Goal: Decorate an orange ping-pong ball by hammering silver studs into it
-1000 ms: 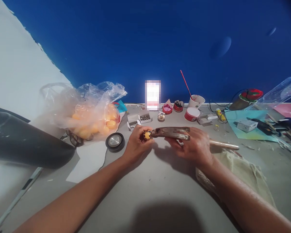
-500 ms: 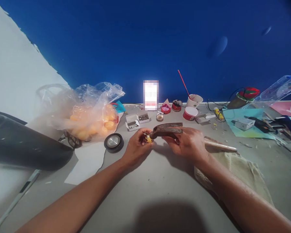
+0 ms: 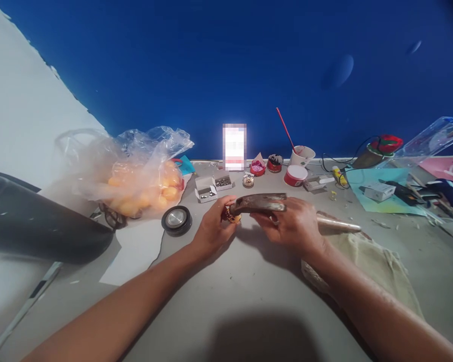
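My left hand [image 3: 216, 221] is closed around a small round yellow ball [image 3: 233, 216] dotted with shiny gold tacks. My right hand [image 3: 296, 221] grips a rusty claw hammer [image 3: 258, 202] just behind its head, the claw pointing right over my fingers and the handle emerging beyond the hand. The hammer's striking end is at the top of the ball and covers part of it; whether they touch, I cannot tell. Beyond my left hand stand two small white boxes, one open box [image 3: 207, 191] and another box [image 3: 223, 183], both with small metal pieces in them.
A round clear container [image 3: 248, 180] of small gold pieces lies ahead. On the left are a black round object [image 3: 176, 219], a plastic bag [image 3: 151, 176] of orange-yellow balls and a dark cylinder [image 3: 41, 221]. A beige cloth [image 3: 362, 266] and a paper cup [image 3: 303, 156] are on the right.
The hammer head has moved slightly down and left, covering more of the ball, and its handle has shifted left. Both hands keep their grips.
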The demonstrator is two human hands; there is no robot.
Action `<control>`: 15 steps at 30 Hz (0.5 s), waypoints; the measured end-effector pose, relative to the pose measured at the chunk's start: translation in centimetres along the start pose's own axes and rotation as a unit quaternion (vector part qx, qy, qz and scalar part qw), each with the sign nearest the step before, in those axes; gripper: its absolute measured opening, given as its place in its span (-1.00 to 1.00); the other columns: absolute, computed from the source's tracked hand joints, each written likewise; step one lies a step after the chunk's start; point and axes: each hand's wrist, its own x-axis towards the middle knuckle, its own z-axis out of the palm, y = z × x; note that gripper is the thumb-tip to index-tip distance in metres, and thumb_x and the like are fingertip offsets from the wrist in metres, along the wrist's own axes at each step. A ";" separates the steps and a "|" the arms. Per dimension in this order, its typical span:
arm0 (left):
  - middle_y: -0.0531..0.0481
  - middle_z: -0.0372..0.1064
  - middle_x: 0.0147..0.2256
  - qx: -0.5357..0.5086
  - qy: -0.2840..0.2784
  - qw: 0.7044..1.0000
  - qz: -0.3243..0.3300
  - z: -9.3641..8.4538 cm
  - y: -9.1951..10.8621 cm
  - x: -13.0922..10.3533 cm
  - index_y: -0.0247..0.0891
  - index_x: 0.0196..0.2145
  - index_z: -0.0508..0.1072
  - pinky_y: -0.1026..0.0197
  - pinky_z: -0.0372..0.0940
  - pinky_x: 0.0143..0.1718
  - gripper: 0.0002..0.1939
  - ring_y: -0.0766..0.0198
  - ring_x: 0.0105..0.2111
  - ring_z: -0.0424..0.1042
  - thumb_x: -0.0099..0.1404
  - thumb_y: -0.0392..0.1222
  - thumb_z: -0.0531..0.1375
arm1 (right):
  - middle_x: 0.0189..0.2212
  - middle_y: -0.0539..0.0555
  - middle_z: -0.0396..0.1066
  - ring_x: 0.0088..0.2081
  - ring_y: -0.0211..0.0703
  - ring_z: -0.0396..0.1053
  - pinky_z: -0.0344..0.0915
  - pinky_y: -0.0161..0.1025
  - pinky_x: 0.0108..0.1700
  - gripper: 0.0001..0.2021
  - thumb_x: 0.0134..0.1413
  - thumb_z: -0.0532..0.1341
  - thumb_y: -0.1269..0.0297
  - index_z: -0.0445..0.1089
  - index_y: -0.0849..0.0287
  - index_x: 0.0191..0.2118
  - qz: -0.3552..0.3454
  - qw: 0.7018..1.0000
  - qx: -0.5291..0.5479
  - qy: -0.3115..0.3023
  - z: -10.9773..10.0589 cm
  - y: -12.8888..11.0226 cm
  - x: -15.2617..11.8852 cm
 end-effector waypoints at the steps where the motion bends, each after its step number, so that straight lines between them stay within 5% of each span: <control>1: -0.02 0.51 -0.08 0.002 -0.005 1.000 -0.004 0.0 0.0 0.0 -0.11 0.12 0.40 0.19 0.34 -0.15 -0.39 0.25 -0.25 0.45 0.11 -0.44 0.28 | -0.54 0.02 0.51 -0.52 -0.20 0.33 0.03 -0.21 -0.39 -0.73 0.28 0.21 0.10 0.60 0.12 -0.28 0.000 1.000 0.001 -0.014 0.0 0.0 0.0; 6: -0.01 0.51 -0.09 0.002 -0.002 1.000 -0.007 0.0 0.0 0.0 -0.11 0.13 0.37 0.18 0.35 -0.13 -0.41 0.26 -0.27 0.45 0.14 -0.40 0.30 | -0.53 0.04 0.53 -0.49 -0.17 0.38 0.05 -0.22 -0.38 -0.74 0.26 0.23 0.10 0.61 0.12 -0.28 0.013 1.000 0.000 0.010 -0.1 0.0 0.1; 10: -0.02 0.52 -0.11 -0.007 -0.013 1.000 -0.005 0.0 0.1 -0.1 -0.11 0.15 0.35 0.17 0.34 -0.11 -0.37 0.25 -0.25 0.45 0.14 -0.41 0.29 | -0.44 0.02 0.60 -0.46 -0.16 0.43 0.06 -0.23 -0.40 -0.76 0.23 0.24 0.11 0.63 0.07 -0.18 0.036 0.998 0.007 -0.054 -0.1 0.1 0.2; 15: 0.02 0.48 -0.15 -0.051 0.035 0.996 -0.069 -0.3 0.6 0.0 -0.12 0.11 0.40 0.21 0.34 -0.20 -0.40 0.31 -0.32 0.40 0.10 -0.36 0.34 | -0.48 0.04 0.58 -0.44 -0.12 0.46 0.08 -0.24 -0.41 -0.70 0.16 0.28 -0.01 0.63 0.08 -0.24 0.086 0.995 -0.019 -0.044 -0.1 1.6 0.5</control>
